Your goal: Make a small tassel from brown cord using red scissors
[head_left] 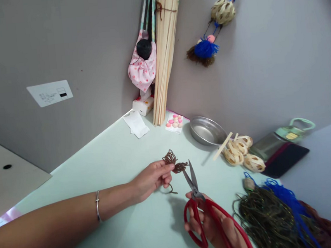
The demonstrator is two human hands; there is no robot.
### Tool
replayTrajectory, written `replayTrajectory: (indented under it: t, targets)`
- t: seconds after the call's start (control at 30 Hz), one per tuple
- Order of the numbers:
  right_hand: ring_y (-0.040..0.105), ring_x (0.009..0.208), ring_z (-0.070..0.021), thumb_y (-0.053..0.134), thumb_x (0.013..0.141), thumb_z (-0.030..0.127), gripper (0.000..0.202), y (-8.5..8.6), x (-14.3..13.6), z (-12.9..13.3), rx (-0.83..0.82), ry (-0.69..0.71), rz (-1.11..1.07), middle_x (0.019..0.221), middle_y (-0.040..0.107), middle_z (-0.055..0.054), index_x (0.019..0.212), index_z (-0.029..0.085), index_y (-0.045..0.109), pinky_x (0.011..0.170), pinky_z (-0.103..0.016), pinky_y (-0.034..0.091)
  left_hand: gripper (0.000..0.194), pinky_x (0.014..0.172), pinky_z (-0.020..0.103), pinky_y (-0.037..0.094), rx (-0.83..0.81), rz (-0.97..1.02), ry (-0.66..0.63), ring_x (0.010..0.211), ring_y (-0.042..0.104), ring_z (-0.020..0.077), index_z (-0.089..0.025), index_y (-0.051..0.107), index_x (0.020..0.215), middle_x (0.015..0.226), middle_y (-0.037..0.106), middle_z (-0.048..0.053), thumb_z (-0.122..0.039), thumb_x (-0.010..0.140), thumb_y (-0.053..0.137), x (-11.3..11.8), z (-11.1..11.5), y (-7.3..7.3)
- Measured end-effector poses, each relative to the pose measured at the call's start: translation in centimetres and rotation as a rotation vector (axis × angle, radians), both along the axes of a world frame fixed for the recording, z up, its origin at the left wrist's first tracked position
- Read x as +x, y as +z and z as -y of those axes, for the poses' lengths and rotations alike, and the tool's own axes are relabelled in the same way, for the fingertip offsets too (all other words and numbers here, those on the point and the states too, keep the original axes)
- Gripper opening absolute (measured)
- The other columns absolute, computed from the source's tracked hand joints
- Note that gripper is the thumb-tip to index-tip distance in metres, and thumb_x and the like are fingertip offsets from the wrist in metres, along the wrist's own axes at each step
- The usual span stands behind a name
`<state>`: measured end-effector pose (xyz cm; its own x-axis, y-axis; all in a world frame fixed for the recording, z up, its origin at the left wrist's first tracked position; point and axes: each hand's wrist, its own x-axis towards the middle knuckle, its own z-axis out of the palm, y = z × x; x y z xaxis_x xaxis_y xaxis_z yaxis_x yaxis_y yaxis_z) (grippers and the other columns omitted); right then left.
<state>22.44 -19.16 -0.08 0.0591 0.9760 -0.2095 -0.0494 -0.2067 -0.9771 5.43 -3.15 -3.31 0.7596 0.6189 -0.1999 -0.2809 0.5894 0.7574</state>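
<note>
Over the middle of the table, my left hand (154,179) pinches a small bundle of looped brown cord (170,157). Loops stick up above the fingertips, a shorter tuft points right, and a loose end hangs below. My right hand (214,224) holds red-handled scissors (195,193), with fingers through the handles. The blades are parted and point up toward the tuft, their tips close beside it. Whether a blade touches the cord I cannot tell.
Tangled dark green yarn (265,215) and blue yarn (285,194) lie at the right. Behind are woven balls (234,152), a metal bowl (207,129), a bottle (268,143), a dark flat object (287,159) and wooden strips (166,53).
</note>
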Motion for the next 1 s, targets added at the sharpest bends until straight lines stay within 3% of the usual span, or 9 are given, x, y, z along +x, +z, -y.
replayTrajectory:
  t: [0.1,0.2,0.27,0.4,0.5,0.6,0.73,0.87,1.0]
  targets:
    - [0.063,0.1,-0.0353,0.068,0.068,0.072,0.066,-0.1,0.1,-0.1,0.0,-0.007,-0.046,0.107,0.069,-0.01,0.121,0.032,0.063,0.072,-0.043,0.054,0.033,0.057,0.024,0.034,0.081,-0.063,-0.081,0.053,0.04,0.0074,-0.016,0.055,0.081,0.057,0.046,-0.005,-0.046,0.081,0.068,-0.1,0.5,0.2]
    - [0.064,0.1,-0.025,0.061,0.089,0.049,0.041,-0.4,0.6,-0.7,-0.001,-0.013,-0.078,0.115,0.064,-0.009,0.122,0.023,0.06,0.079,-0.04,0.055,0.034,0.056,0.024,0.034,0.139,-0.086,-0.144,0.053,0.04,0.0082,-0.014,0.061,0.086,0.057,0.047,-0.004,-0.048,0.08,0.068,-0.1,0.7,0.3]
    - [0.065,0.09,-0.0195,0.055,0.096,0.042,0.037,-0.7,0.8,-0.9,-0.003,-0.02,-0.099,0.112,0.064,-0.009,0.121,0.016,0.059,0.078,-0.038,0.056,0.035,0.056,0.024,0.034,0.135,-0.086,-0.15,0.055,0.04,0.0085,-0.014,0.063,0.086,0.059,0.046,-0.004,-0.048,0.079,0.069,-0.1,0.7,0.2]
    - [0.049,0.048,-0.0088,0.059,0.083,0.067,0.063,-1.3,0.8,-1.1,-0.007,-0.041,-0.144,0.082,0.063,-0.004,0.119,0.016,0.064,0.058,-0.032,0.052,0.035,0.059,0.024,0.034,0.128,-0.108,-0.11,0.055,0.039,0.0087,-0.014,0.064,0.086,0.059,0.046,-0.003,-0.048,0.079,0.068,-0.1,0.5,-0.1]
    - [0.028,0.037,-0.002,0.062,0.078,0.069,0.065,-1.6,0.6,-1.1,-0.019,-0.099,-0.213,0.07,0.056,0.003,0.121,0.021,0.063,0.05,-0.028,0.046,0.035,0.06,0.024,0.034,0.102,-0.133,-0.066,0.055,0.038,0.0085,-0.014,0.061,0.085,0.057,0.045,-0.004,-0.047,0.079,0.069,-0.2,0.3,-0.2]
    - [0.034,0.041,-0.0043,0.061,0.075,0.073,0.067,-1.4,0.3,-1.0,0.016,-0.114,-0.26,0.073,0.056,0.002,0.122,0.026,0.062,0.055,-0.029,0.048,0.034,0.06,0.024,0.035,0.105,-0.137,0.006,0.056,0.039,0.0087,-0.015,0.058,0.084,0.058,0.045,-0.005,-0.047,0.079,0.069,-0.2,0.2,-0.2]
    - [0.051,0.06,-0.0156,0.05,0.068,0.086,0.086,-1.1,-0.1,-0.6,0.004,0.02,-0.249,0.083,0.059,-0.005,0.128,0.025,0.057,0.064,-0.035,0.051,0.036,0.059,0.024,0.033,0.136,-0.133,0.138,0.056,0.04,0.0088,-0.016,0.056,0.082,0.061,0.047,-0.004,-0.049,0.077,0.07,-0.1,0.0,0.1]
    - [0.054,0.062,-0.0177,0.047,0.068,0.087,0.092,-1.2,-0.2,-0.3,-0.093,0.153,-0.242,0.082,0.058,-0.006,0.131,0.021,0.054,0.067,-0.037,0.051,0.035,0.058,0.024,0.032,0.172,-0.161,0.21,0.056,0.04,0.0088,-0.016,0.056,0.082,0.061,0.048,-0.004,-0.049,0.078,0.069,-0.1,-0.1,0.3]
    - [0.055,0.062,-0.0187,0.046,0.072,0.086,0.088,-1.4,-0.2,-0.3,-0.122,0.169,-0.243,0.079,0.057,-0.005,0.13,0.02,0.054,0.066,-0.037,0.05,0.033,0.061,0.025,0.032,0.266,-0.173,0.202,0.057,0.042,0.0094,-0.017,0.055,0.078,0.062,0.049,-0.003,-0.048,0.082,0.065,-0.1,0.0,-0.1]
